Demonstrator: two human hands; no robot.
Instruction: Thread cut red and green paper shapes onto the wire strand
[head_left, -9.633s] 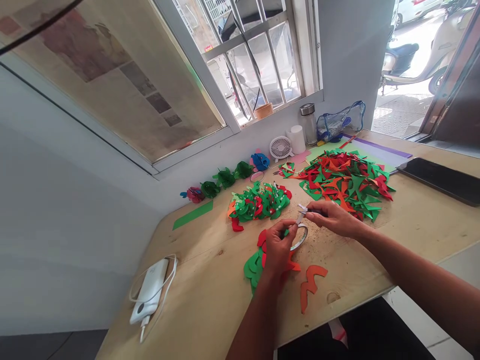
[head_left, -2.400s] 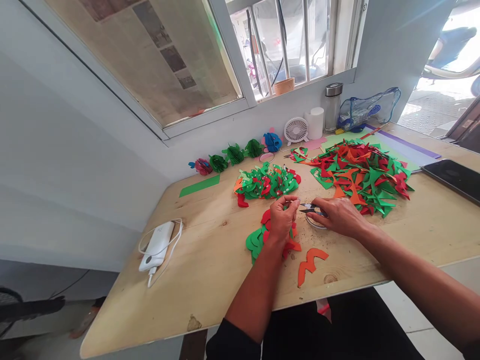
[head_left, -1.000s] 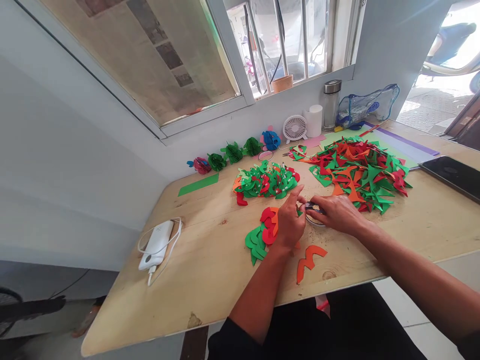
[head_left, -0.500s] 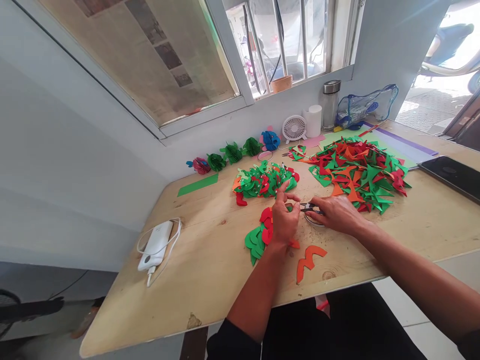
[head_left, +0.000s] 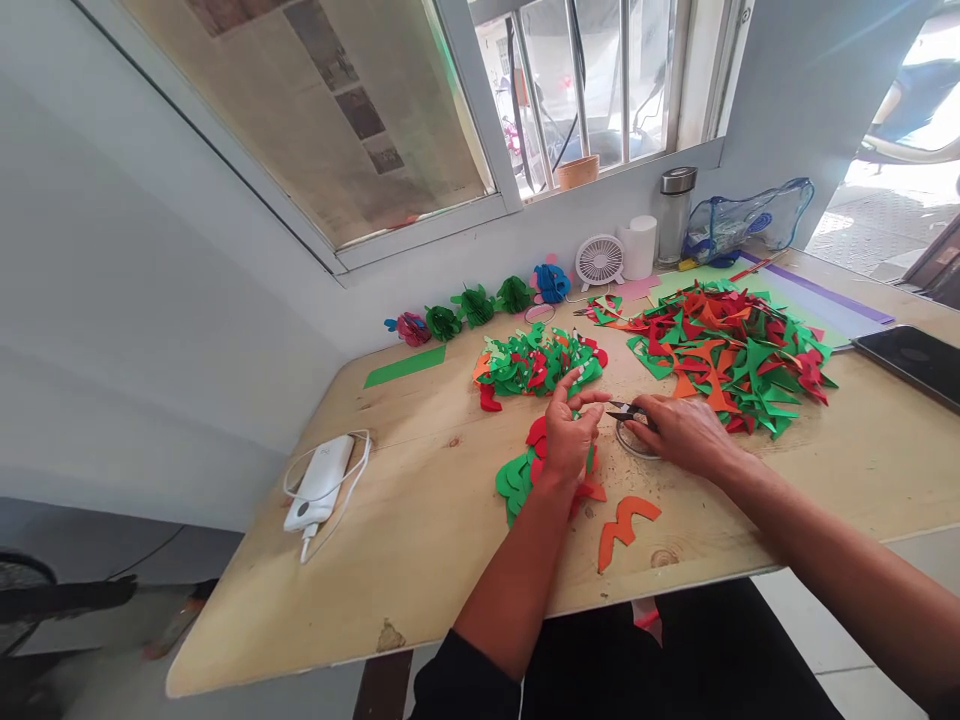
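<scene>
Small black snips (head_left: pixel 634 412) are gripped in my right hand (head_left: pixel 686 430), their blades parted and pointing left. My left hand (head_left: pixel 571 430) faces them, thumb and fingers curled round a small green piece that is mostly hidden. Beneath and beside my left wrist lie green cut shapes (head_left: pixel 514 483) and red ones (head_left: pixel 537 432). Behind that hand is a heap of small green and red cutouts (head_left: pixel 536 362). A larger pile of green, red and orange scraps (head_left: pixel 739 355) lies beyond my right hand. An orange wavy strip (head_left: pixel 627 527) rests near the table's front edge.
A white power bank (head_left: pixel 321 482) with its cable lies on the table (head_left: pixel 420 530) at left. Along the wall stand paper flowers (head_left: pixel 474 304), a small fan (head_left: pixel 599 262), a glass bottle (head_left: pixel 676 220) and a clear pouch (head_left: pixel 750 222). A phone (head_left: pixel 911 362) lies at right.
The snips have drawn slightly away from my left hand, and their blades have parted. The fingers of my left hand have shifted a little. The whole view has moved slightly.
</scene>
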